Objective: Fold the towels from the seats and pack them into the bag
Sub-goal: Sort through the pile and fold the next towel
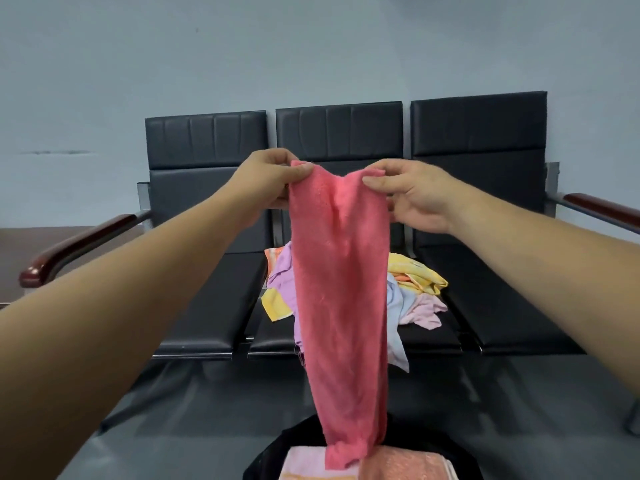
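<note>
A pink-red towel [341, 289] hangs long and narrow in front of me. My left hand [273, 180] pinches its top left corner and my right hand [412, 195] pinches its top right corner, the two hands close together. The towel's lower end touches folded towels [405, 464], pale pink and orange, lying in a black bag [263, 462] at the bottom edge. Behind the hanging towel, a loose pile of towels [415, 292] in yellow, lilac, light blue and pale pink lies on the middle seat [433, 336].
A row of three black padded seats [207, 296] stands against a grey wall, with dark red armrests [79, 245] at both ends. Grey floor lies between the seats and me. A dark brown surface [20, 251] shows at the left.
</note>
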Action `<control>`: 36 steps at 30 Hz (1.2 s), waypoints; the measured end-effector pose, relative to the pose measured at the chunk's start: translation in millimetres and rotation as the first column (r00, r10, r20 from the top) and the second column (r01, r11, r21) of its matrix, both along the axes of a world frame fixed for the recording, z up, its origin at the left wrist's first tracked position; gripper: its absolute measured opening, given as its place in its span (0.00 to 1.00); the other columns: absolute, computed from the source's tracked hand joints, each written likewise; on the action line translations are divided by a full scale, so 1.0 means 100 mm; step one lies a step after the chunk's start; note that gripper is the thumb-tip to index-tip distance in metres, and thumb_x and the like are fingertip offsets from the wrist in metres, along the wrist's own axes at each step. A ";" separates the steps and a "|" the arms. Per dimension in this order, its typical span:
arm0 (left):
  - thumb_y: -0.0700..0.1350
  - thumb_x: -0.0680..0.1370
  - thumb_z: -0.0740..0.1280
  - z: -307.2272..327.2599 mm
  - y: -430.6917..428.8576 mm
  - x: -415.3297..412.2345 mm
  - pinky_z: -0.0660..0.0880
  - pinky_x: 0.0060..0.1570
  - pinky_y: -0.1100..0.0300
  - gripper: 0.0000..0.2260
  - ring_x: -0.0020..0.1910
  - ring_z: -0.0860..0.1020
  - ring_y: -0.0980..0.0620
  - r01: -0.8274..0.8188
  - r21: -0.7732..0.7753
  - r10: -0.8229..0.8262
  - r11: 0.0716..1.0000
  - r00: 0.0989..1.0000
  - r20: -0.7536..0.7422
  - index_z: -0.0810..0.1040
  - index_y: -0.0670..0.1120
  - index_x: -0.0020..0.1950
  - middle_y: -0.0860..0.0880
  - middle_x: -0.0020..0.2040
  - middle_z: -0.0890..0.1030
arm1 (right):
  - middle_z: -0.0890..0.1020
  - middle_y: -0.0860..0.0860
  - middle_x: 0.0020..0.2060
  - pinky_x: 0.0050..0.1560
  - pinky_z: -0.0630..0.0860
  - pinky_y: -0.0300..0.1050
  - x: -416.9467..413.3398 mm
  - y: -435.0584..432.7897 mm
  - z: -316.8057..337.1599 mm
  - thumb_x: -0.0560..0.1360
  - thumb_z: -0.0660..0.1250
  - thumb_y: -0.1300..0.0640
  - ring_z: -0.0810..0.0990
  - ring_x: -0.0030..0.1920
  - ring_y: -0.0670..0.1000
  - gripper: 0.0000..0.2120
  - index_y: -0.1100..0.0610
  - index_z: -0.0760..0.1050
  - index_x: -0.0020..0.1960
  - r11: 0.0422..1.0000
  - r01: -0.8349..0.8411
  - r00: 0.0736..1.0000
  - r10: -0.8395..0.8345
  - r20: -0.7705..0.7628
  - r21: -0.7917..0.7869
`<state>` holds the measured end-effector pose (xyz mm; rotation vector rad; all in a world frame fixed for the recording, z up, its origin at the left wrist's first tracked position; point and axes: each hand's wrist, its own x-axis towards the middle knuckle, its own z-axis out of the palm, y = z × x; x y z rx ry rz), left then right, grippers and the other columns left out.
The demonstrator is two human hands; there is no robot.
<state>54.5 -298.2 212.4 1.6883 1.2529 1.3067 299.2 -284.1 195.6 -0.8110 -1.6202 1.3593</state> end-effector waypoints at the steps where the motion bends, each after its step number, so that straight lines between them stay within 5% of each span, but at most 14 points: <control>1: 0.44 0.79 0.72 -0.02 0.01 0.02 0.81 0.41 0.58 0.06 0.41 0.82 0.51 0.035 -0.008 -0.035 0.999 0.999 0.007 0.78 0.43 0.49 0.46 0.43 0.83 | 0.84 0.52 0.43 0.49 0.81 0.52 -0.05 -0.01 -0.04 0.77 0.70 0.61 0.83 0.44 0.53 0.03 0.54 0.81 0.48 0.999 -0.053 0.998 0.053 0.023 -0.013; 5: 0.43 0.79 0.72 -0.12 0.05 0.07 0.80 0.41 0.60 0.06 0.40 0.82 0.53 0.117 0.000 -0.117 0.993 0.991 0.058 0.78 0.41 0.49 0.48 0.43 0.85 | 0.84 0.55 0.43 0.48 0.83 0.50 -0.26 -0.01 -0.17 0.78 0.68 0.66 0.84 0.43 0.52 0.06 0.61 0.81 0.54 0.999 -0.014 1.000 0.013 -0.020 -0.036; 8: 0.46 0.79 0.71 -0.26 0.06 0.00 0.80 0.47 0.58 0.09 0.44 0.82 0.52 0.274 -0.032 -0.265 0.961 0.948 0.179 0.79 0.41 0.54 0.48 0.47 0.84 | 0.84 0.55 0.42 0.44 0.83 0.44 -0.33 0.04 -0.19 0.79 0.66 0.66 0.83 0.41 0.50 0.08 0.63 0.80 0.58 0.993 0.045 0.964 -0.073 -0.255 -0.114; 10: 0.46 0.79 0.71 -0.53 0.09 -0.08 0.79 0.58 0.55 0.17 0.54 0.83 0.49 0.374 -0.181 -0.358 0.910 0.927 0.113 0.78 0.41 0.65 0.46 0.57 0.84 | 0.84 0.54 0.40 0.44 0.82 0.43 -0.32 0.07 -0.16 0.80 0.65 0.65 0.83 0.40 0.49 0.08 0.61 0.80 0.57 0.977 0.036 0.914 -0.117 -0.389 -0.208; 14: 0.41 0.77 0.73 -1.37 0.16 -0.16 0.76 0.66 0.52 0.10 0.59 0.81 0.46 0.294 -0.469 -0.397 0.833 0.908 -0.136 0.85 0.41 0.58 0.43 0.58 0.85 | 0.85 0.54 0.38 0.49 0.83 0.45 -0.23 0.20 -0.20 0.81 0.66 0.65 0.84 0.39 0.50 0.06 0.60 0.82 0.51 0.932 0.032 0.807 -0.238 -0.541 -0.362; 17: 0.39 0.77 0.71 -1.78 0.08 -0.10 0.79 0.59 0.57 0.09 0.53 0.83 0.50 0.347 -0.499 -0.348 0.794 0.933 0.094 0.85 0.40 0.56 0.44 0.54 0.86 | 0.85 0.55 0.35 0.43 0.84 0.46 -0.19 0.35 -0.44 0.82 0.64 0.64 0.85 0.38 0.51 0.05 0.62 0.79 0.50 0.879 0.127 0.851 -0.334 -0.405 -0.459; 20: 0.41 0.79 0.69 -1.96 0.02 0.00 0.75 0.63 0.48 0.13 0.55 0.81 0.45 0.453 -0.442 -0.328 0.774 0.884 0.332 0.81 0.40 0.62 0.42 0.57 0.83 | 0.83 0.55 0.41 0.37 0.82 0.42 -0.15 0.55 -0.81 0.83 0.63 0.64 0.82 0.40 0.50 0.07 0.62 0.77 0.59 0.805 0.265 0.880 -0.427 -0.209 -0.530; 23: 0.46 0.80 0.65 -2.01 0.00 0.11 0.75 0.62 0.47 0.21 0.60 0.78 0.42 0.543 -0.384 -0.269 0.747 0.774 0.573 0.75 0.39 0.71 0.39 0.63 0.79 | 0.82 0.55 0.47 0.44 0.82 0.43 -0.10 0.69 -1.20 0.83 0.63 0.64 0.81 0.45 0.50 0.16 0.63 0.74 0.70 0.736 0.253 0.884 -0.440 -0.160 -0.628; 26: 0.48 0.83 0.59 -2.09 0.02 0.14 0.81 0.57 0.49 0.18 0.57 0.83 0.44 0.597 -0.326 -0.153 0.733 0.612 0.776 0.82 0.39 0.63 0.40 0.61 0.82 | 0.83 0.56 0.52 0.50 0.81 0.45 -0.11 0.65 -1.55 0.82 0.63 0.66 0.83 0.49 0.51 0.17 0.64 0.74 0.70 0.692 0.173 0.890 -0.414 -0.189 -0.700; 31: 0.48 0.83 0.57 -2.05 0.20 0.20 0.78 0.62 0.46 0.20 0.59 0.82 0.42 0.593 -0.240 -0.120 0.768 0.502 0.857 0.86 0.39 0.56 0.38 0.60 0.83 | 0.82 0.54 0.51 0.62 0.77 0.47 -0.17 0.46 -2.06 0.80 0.68 0.57 0.80 0.52 0.51 0.09 0.59 0.83 0.57 0.661 0.008 0.920 -0.299 -0.253 -0.750; 33: 0.48 0.83 0.59 -2.04 0.29 0.22 0.74 0.67 0.44 0.19 0.61 0.81 0.42 0.593 -0.218 -0.112 0.775 0.468 0.876 0.86 0.40 0.56 0.38 0.62 0.82 | 0.79 0.54 0.53 0.73 0.69 0.51 -0.18 0.44 -2.15 0.73 0.73 0.47 0.76 0.59 0.53 0.23 0.58 0.79 0.63 0.615 -0.072 0.929 -0.246 -0.278 -0.785; 36: 0.48 0.83 0.61 -2.07 0.43 0.18 0.75 0.66 0.45 0.17 0.62 0.81 0.42 0.602 -0.202 -0.093 0.772 0.422 0.902 0.82 0.38 0.62 0.37 0.63 0.81 | 0.77 0.57 0.65 0.74 0.68 0.55 -0.14 0.46 -2.20 0.65 0.72 0.36 0.74 0.67 0.55 0.44 0.60 0.70 0.74 0.587 -0.135 0.953 -0.144 -0.268 -0.798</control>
